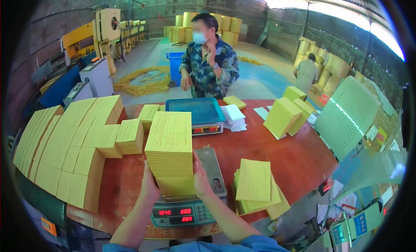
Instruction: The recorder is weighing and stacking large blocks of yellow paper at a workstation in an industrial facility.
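A person in blue sleeves (262,243) grips a tall stack of yellow paper (170,132) between both hands at a worktop (299,154) of worn red. The left hand (149,185) is clamped on one side of the stack, and the right hand (202,179) on the other, the fingers of each pressed flat to the cut edges. The stack stands upright at the platform of a digital scale (213,163), whose red figures glow toward the person; from here I cannot tell whether its base rests on the metal. Rows of yellow paper blocks (71,141) crowd the left end of the worktop. Beyond the stack, a second scale with a blue tray (193,109) sits beside a small pile of white paper (234,115). To the right, a loose, fanned pile of yellow sheets (253,182) lies near the scale, and more yellow bundles (281,117) stand farther back. Across the worktop, a co-worker in camouflage (219,72) raises one hand near a blue bin (175,66), while big yellow rolls (189,20) line the far wall and another person (307,73) bends near more rolls at right.
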A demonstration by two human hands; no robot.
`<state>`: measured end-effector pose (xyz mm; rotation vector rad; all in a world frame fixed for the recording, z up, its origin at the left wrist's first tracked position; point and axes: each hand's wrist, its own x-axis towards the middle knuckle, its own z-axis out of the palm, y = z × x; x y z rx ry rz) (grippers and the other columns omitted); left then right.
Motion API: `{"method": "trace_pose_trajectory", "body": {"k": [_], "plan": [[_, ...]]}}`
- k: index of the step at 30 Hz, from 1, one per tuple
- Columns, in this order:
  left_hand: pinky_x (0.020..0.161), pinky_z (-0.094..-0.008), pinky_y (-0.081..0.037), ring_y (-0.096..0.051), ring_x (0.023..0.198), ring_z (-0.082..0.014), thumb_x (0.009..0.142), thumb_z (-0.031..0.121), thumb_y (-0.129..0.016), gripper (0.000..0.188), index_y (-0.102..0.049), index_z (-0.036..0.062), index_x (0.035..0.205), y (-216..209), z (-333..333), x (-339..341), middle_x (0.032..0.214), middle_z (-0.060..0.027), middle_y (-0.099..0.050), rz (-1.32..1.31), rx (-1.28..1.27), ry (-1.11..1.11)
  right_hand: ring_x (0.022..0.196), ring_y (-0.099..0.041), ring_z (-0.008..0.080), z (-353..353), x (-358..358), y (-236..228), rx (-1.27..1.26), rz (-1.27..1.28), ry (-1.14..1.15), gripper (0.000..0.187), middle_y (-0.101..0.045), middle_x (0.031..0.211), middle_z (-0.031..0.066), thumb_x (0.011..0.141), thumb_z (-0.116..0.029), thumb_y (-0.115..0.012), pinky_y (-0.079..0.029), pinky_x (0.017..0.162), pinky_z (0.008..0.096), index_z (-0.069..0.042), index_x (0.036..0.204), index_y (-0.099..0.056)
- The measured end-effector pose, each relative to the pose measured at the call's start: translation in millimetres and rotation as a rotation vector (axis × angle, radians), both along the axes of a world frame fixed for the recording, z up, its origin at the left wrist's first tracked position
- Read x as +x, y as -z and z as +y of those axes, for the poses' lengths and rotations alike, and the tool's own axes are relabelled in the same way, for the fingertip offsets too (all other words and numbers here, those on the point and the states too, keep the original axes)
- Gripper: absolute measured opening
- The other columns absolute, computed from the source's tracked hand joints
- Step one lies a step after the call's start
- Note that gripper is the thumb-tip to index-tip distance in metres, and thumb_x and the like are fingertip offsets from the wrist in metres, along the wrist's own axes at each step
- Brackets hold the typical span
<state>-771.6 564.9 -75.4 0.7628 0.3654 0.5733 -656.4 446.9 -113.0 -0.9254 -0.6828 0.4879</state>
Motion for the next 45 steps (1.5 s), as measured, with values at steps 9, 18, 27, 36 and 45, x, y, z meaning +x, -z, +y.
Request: {"method": "trace_pose_trajectory", "body": {"k": [9, 18, 27, 36, 45], "plan": [[0.108, -0.0332, -0.034, -0.043, 0.13, -0.0185, 0.102, 0.052, -0.031, 0.062, -0.035, 0.0102, 0.147, 11.1, -0.4, 5.2, 0.144, -0.0054, -0.044, 0.051, 0.11, -0.163, 0.142, -0.027, 0.0215, -11.4, -6.7, -5.6, -0.036, 0.013, 0.083, 0.054, -0.028, 0.155, 0.0128, 0.105, -0.031, -0.031, -0.02, 0.115, 0.0347, -0.003, 0.151, -0.023], [0.115, -0.0357, -0.023, -0.025, 0.143, -0.0221, 0.104, 0.049, -0.022, 0.062, -0.021, 0.0106, 0.153, 4.6, 22.5, -58.2, 0.156, -0.0084, -0.027, 0.286, 0.516, -0.277, 0.134, -0.041, 0.0307, -75.9, -16.1, -80.7, 0.281, -0.068, 0.276, 0.067, -0.03, 0.153, 0.0152, 0.099, -0.04, -0.045, -0.034, 0.107, 0.042, -0.008, 0.153, -0.018], [0.075, -0.0298, -0.051, -0.064, 0.089, -0.0176, 0.102, 0.023, -0.042, 0.032, -0.054, 0.002, 0.122, 136.7, 45.7, -261.4, 0.101, -0.0113, -0.064, 0.587, 0.453, -0.452, 0.097, -0.065, 0.0286, -131.9, -129.8, -21.3, -0.088, 0.077, -0.34, 0.057, -0.063, 0.115, 0.0256, 0.098, -0.038, -0.047, -0.051, 0.079, 0.0376, 0.01, 0.129, -0.05], [0.057, -0.0258, -0.051, -0.063, 0.064, -0.0148, 0.098, 0.014, -0.047, 0.019, -0.06, 0.0005, 0.102, 122.2, 40.9, -327.5, 0.074, -0.0094, -0.065, 0.641, 0.347, -0.265, 0.093, -0.065, 0.029, -140.2, -226.8, 26.4, -0.026, 0.311, -0.175, 0.051, -0.065, 0.111, 0.0234, 0.096, -0.029, -0.048, -0.05, 0.08, 0.0374, 0.01, 0.13, -0.049], [0.057, -0.0266, -0.049, -0.061, 0.063, -0.0145, 0.096, 0.019, -0.053, 0.017, -0.061, 0.0032, 0.094, 128.7, 1.2, -349.2, 0.074, -0.0073, -0.064, 0.626, 0.313, -0.206, 0.08, -0.059, 0.0269, -208.3, -231.4, -49.6, 0.698, 0.247, -0.606, 0.043, -0.061, 0.088, 0.0065, 0.09, -0.059, -0.054, -0.048, 0.064, 0.0434, -0.025, 0.112, -0.065]]}}
